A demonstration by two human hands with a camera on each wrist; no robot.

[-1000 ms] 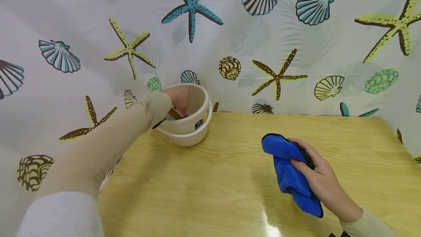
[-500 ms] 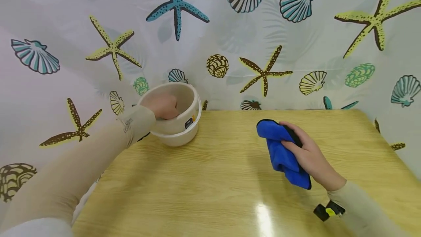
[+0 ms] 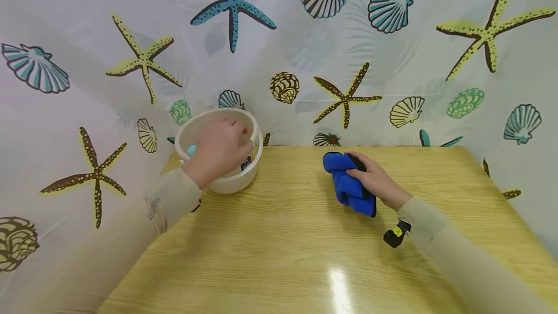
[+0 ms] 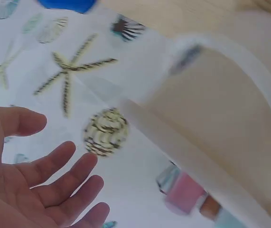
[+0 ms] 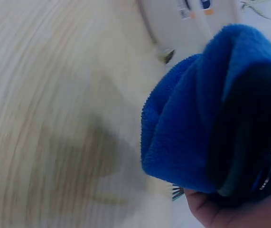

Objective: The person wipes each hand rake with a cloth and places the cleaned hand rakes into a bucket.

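Observation:
Just over the white bucket on the left, my left hand holds nothing. In the left wrist view, the left hand shows its palm with fingers loosely bent and apart, beside the bucket's rim. My right hand grips a folded blue cloth with a black edge, held above the table at the right of the bucket. The cloth fills much of the right wrist view and covers most of that hand.
A light blue item shows inside the bucket. Past its rim, in the left wrist view, are a pink item and a brown one. The wood-grain table meets a shell-and-starfish patterned curtain behind and at both sides.
My left hand has come up out of the bucket and its fingers have loosened. The right hand has carried the blue cloth left and farther back. The head view has turned slightly right.

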